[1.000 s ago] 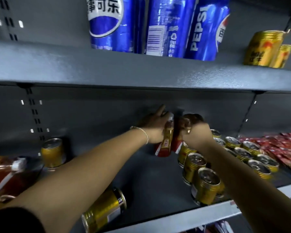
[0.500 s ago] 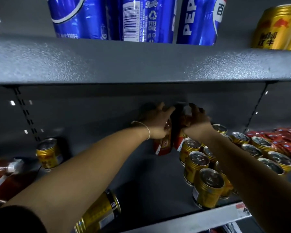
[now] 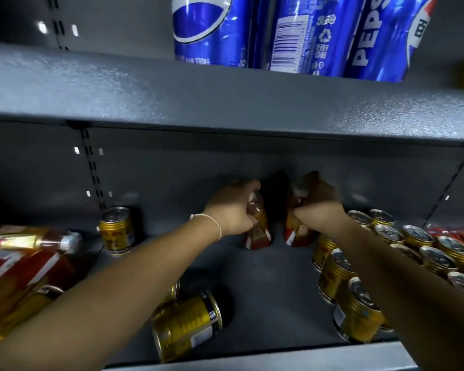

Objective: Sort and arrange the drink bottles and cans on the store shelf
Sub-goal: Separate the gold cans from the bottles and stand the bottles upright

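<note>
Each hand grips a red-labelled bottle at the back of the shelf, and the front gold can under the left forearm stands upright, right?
No: the head view shows that gold can lying on its side, not upright. The rest holds: the left hand grips one red-labelled bottle and the right hand the other bottle, at the back of the shelf.

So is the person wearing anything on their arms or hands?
No gloves, and no sleeves in view: the left forearm and right forearm are bare. The left hand has a thin pale string bracelet round its wrist. Nothing worn shows on the right hand.
</note>
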Available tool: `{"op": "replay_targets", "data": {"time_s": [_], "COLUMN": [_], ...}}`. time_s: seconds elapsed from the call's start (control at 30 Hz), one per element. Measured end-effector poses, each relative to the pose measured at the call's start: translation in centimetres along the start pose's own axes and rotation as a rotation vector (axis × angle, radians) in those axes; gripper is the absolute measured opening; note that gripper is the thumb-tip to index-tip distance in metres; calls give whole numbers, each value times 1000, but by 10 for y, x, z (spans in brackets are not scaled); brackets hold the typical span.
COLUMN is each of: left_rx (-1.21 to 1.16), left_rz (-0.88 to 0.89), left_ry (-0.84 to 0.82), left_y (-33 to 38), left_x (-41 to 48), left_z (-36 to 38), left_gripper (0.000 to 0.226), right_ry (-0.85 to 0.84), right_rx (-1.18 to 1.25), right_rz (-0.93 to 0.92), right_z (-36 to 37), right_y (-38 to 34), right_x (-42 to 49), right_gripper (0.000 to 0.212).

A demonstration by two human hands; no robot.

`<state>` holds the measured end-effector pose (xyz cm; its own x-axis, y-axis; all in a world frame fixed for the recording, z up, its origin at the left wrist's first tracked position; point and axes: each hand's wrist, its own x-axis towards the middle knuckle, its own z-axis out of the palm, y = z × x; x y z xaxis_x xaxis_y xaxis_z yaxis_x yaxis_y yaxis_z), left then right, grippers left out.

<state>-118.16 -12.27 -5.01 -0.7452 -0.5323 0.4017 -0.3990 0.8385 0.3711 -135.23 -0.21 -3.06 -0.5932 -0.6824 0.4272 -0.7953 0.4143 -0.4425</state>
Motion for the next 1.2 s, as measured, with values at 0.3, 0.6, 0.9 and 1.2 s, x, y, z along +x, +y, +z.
{"op": "replay_targets", "data": {"time_s": [0.3,0.6,0.9,1.2], "left_rx": [69,93,175,205], "left_rz": [-131,-214,-294,-413], "left_ry": [82,150,230,347], "left_y": [-48,-100,-141,-202], "left_x": [-44,-129,-231,-340], "left_z": [-75,-185,-290,-362], "left_gripper": [79,78,40,68], "right_ry": [73,-110,-134,-325], "right_rx": [-11,186,516,738], "right_rz": [-84,-250,-359,-325], "right_z": [-3,15,47,96], "right_y": [-92,-217,-347,-451], "right_x": [-28,-72,-123,-170], "right_gripper": [31,31,63,65]}}
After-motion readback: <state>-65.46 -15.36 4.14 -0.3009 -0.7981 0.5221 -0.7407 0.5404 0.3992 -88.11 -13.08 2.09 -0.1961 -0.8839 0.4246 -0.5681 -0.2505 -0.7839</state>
